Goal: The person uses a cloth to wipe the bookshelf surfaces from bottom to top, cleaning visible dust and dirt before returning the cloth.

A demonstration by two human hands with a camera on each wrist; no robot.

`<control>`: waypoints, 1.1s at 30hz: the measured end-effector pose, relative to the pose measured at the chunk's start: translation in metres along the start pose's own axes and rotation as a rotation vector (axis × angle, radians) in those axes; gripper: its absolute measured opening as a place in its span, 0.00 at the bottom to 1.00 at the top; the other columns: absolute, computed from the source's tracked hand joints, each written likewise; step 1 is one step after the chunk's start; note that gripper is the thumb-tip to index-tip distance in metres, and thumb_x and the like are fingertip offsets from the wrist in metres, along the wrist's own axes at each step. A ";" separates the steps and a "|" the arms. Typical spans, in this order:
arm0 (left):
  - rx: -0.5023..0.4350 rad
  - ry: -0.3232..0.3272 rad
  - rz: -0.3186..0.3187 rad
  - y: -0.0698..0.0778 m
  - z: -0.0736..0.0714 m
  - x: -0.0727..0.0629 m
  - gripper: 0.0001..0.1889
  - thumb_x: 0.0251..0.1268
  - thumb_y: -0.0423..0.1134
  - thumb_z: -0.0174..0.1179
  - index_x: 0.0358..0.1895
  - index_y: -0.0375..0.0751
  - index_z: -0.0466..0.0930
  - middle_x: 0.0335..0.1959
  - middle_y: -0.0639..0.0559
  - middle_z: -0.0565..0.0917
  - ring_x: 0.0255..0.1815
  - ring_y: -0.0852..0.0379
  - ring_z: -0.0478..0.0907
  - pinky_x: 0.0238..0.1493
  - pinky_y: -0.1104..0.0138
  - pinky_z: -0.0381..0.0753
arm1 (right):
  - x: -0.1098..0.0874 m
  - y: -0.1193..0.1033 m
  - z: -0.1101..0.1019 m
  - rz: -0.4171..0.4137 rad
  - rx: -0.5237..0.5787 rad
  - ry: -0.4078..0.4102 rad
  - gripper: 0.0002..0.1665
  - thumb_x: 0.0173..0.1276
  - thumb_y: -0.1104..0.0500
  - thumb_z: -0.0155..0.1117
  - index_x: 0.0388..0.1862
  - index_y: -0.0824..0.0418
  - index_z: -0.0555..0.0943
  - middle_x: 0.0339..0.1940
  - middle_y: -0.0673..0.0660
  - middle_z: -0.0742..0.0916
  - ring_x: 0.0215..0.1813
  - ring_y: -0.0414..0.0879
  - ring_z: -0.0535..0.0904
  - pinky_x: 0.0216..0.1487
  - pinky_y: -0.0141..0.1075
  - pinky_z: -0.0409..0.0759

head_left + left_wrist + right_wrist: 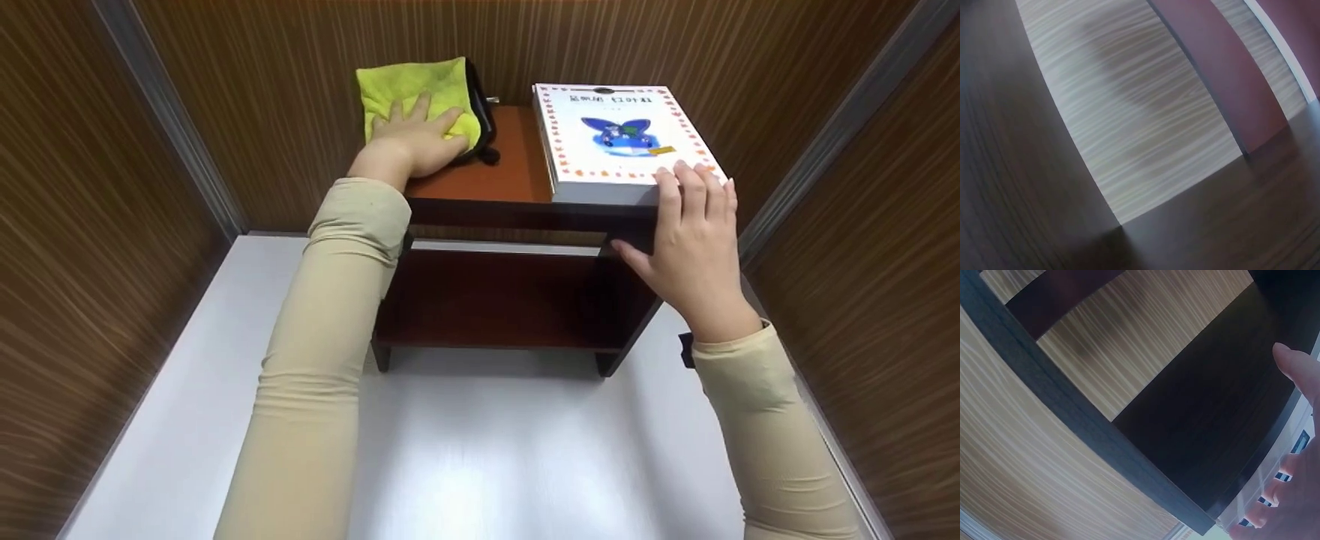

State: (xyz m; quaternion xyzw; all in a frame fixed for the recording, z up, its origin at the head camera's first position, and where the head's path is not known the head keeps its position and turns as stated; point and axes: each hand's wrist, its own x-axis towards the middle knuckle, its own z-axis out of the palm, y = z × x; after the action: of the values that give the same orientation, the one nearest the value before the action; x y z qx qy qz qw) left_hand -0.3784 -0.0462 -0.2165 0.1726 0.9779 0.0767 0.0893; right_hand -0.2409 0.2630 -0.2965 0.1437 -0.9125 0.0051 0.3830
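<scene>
A yellow cloth [382,84] with a black edge lies on the left of a small wooden stand's brown top [517,169]. My left hand [412,146] presses on it with fingers spread. At the right end of the top lies a thick white book or stack of books [562,142], its cover bearing a blue butterfly picture and a border of small red and orange shapes. The fingers of my right hand [697,232] rest on its near right corner. In the right wrist view the thumb [1297,365] stands apart, beside the stand's dark side panel. The left wrist view hides the left hand.
Below the top is a lower shelf [495,300] of dark red-brown wood. The stand is on a white floor [465,450]. Brown striped panels [300,45] with grey metal posts [176,112] enclose it at the back and both sides.
</scene>
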 end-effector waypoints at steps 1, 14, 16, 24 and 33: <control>0.005 0.001 0.003 0.001 0.000 -0.001 0.32 0.66 0.61 0.24 0.74 0.66 0.34 0.74 0.46 0.27 0.70 0.33 0.24 0.63 0.37 0.30 | 0.000 0.000 0.000 0.001 -0.001 -0.002 0.51 0.51 0.44 0.71 0.63 0.70 0.59 0.62 0.70 0.66 0.64 0.66 0.57 0.67 0.59 0.47; 0.036 0.025 0.052 0.007 0.010 -0.025 0.31 0.67 0.62 0.23 0.74 0.68 0.34 0.74 0.47 0.28 0.71 0.35 0.25 0.64 0.38 0.31 | -0.001 0.002 -0.001 0.020 -0.001 -0.016 0.51 0.51 0.44 0.71 0.64 0.70 0.58 0.62 0.70 0.65 0.65 0.65 0.56 0.67 0.59 0.45; 0.040 0.023 0.061 0.008 0.012 -0.030 0.31 0.67 0.62 0.22 0.73 0.68 0.34 0.74 0.48 0.28 0.71 0.36 0.25 0.65 0.39 0.31 | -0.002 0.002 0.000 0.023 0.005 -0.013 0.51 0.51 0.44 0.71 0.64 0.69 0.59 0.62 0.70 0.65 0.65 0.65 0.56 0.68 0.59 0.45; 0.046 0.045 0.108 0.008 0.019 -0.051 0.31 0.68 0.63 0.24 0.74 0.67 0.37 0.75 0.47 0.32 0.72 0.37 0.28 0.65 0.40 0.32 | -0.002 0.001 0.002 0.008 0.010 0.020 0.50 0.51 0.45 0.71 0.63 0.70 0.59 0.61 0.70 0.66 0.65 0.65 0.57 0.67 0.59 0.45; 0.048 0.057 0.119 0.008 0.021 -0.057 0.31 0.69 0.63 0.25 0.74 0.67 0.38 0.75 0.47 0.32 0.72 0.37 0.28 0.65 0.39 0.33 | -0.002 0.000 0.004 0.013 0.018 0.032 0.50 0.50 0.45 0.72 0.63 0.70 0.59 0.61 0.70 0.66 0.64 0.65 0.57 0.67 0.59 0.45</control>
State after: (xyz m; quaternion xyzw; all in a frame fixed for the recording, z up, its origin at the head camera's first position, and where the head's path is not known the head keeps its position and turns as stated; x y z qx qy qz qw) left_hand -0.3187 -0.0569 -0.2266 0.2304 0.9696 0.0633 0.0527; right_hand -0.2427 0.2628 -0.3007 0.1412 -0.9070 0.0180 0.3963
